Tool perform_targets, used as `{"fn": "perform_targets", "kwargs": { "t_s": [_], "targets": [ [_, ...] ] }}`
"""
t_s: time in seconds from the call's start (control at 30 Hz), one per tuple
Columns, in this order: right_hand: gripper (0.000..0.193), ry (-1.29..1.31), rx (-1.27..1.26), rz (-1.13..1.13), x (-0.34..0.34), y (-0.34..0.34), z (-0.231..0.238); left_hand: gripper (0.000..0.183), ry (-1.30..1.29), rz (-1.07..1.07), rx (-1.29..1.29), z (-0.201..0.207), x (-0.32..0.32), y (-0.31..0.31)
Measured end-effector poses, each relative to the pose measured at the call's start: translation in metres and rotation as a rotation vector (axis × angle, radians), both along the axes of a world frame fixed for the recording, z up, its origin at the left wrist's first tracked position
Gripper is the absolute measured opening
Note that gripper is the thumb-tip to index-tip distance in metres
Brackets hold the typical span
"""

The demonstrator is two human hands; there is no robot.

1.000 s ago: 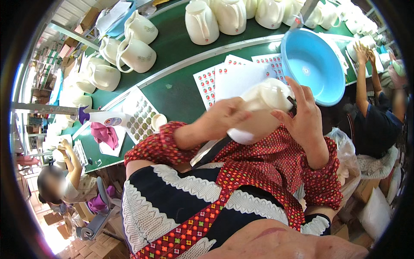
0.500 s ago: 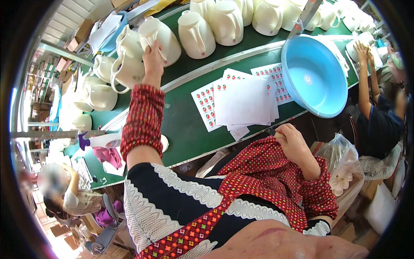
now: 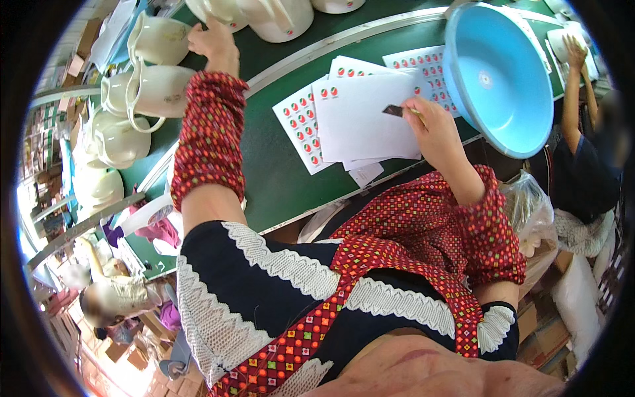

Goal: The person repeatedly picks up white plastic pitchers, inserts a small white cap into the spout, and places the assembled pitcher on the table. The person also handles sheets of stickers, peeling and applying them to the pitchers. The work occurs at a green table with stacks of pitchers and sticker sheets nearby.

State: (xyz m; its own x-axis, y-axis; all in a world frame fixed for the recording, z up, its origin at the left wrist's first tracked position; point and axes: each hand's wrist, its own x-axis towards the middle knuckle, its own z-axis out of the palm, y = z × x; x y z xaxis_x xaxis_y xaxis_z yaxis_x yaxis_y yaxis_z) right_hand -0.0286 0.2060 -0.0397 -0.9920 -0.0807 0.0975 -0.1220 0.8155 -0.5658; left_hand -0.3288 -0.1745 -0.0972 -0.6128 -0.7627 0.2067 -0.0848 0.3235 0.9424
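Note:
My left hand point(image 3: 215, 47) is stretched out among cream pitchers, its fingers bent but apart. Its fingertips are next to the base of a pitcher with a faint floral print point(image 3: 159, 41), lying on its side. Just beyond the hand is another cream pitcher point(image 3: 221, 9), cut off by the upper edge; whether the fingers touch either one, I cannot tell. My right hand point(image 3: 433, 129) is closed on a small knife with a short dark blade point(image 3: 393, 110). The blade is above white paper point(image 3: 360, 126), which lies on sheets of red-and-green round stickers point(image 3: 303, 126).
A large blue basin point(image 3: 499, 79) stands to the right of the papers on the green table point(image 3: 271, 192). More cream pitchers point(image 3: 119, 137) line the left side. A clear plastic bag point(image 3: 526, 205) is at my right. Co-workers sit at far left and far right.
My left hand no longer wraps round the pitcher's handle and sits lower beside it. My right hand has risen from my lap, bringing the knife over the papers. The whole view has shifted.

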Motion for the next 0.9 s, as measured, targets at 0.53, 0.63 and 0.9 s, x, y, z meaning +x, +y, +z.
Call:
{"fn": "perform_targets", "kwargs": {
  "t_s": [0.53, 0.63, 0.9],
  "targets": [
    [0.016, 0.099, 0.148, -0.097, -0.09, -0.057, -0.107, 0.077, -0.195, -1.277, -0.885, -0.078, 0.29, 0.126],
    [0.015, 0.145, 0.13, -0.08, -0.091, -0.057, -0.111, 0.077, -0.186, -1.285, -0.887, -0.073, 0.291, 0.127],
    [0.011, 0.086, 0.105, -0.033, -0.095, -0.058, -0.106, 0.079, -0.151, -1.299, -0.859, -0.071, 0.288, 0.129]
  ]
}}
